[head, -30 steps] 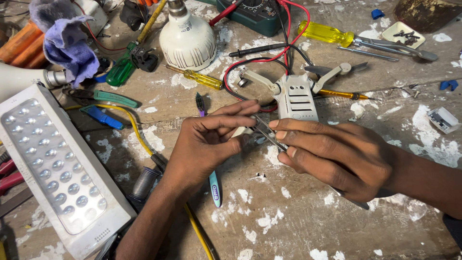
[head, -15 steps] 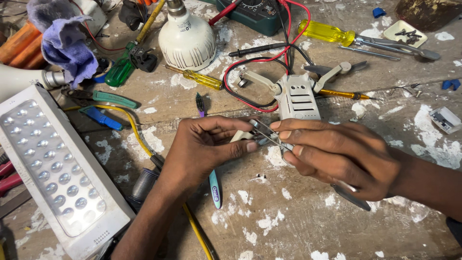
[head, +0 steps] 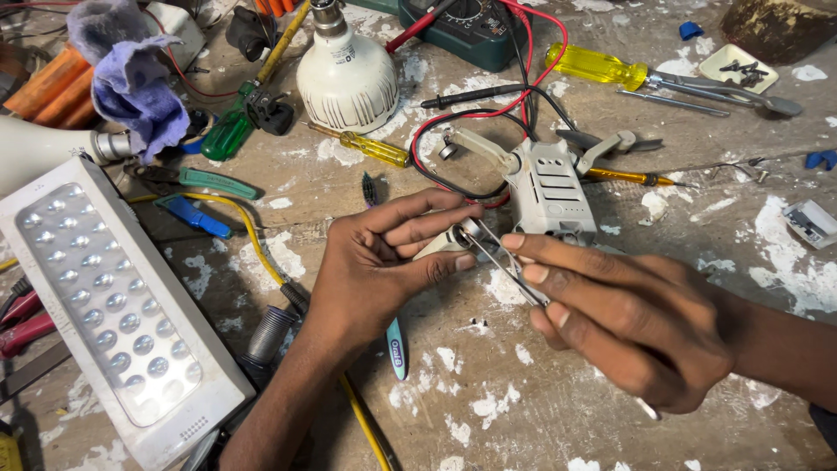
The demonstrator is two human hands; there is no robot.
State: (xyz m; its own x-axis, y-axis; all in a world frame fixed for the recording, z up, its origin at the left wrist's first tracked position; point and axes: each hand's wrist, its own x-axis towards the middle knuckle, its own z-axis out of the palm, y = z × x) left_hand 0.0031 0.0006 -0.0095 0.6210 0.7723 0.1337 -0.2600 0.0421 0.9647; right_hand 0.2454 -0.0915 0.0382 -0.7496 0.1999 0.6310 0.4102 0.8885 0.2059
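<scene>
We are pinching the drone arm (head: 445, 242) with our left hand (head: 384, 262), right hand (head: 628, 323) squeezing tweezers (head: 501, 262) beside the drone body (head: 554, 187); steadying matters.

Worn desk (head: 610, 419), flecked with white paint.
On it lay an LED panel (head: 105, 305), white bulb (head: 347, 78), yellow screwdriver (head: 602, 65), purple cloth (head: 131, 78).
</scene>
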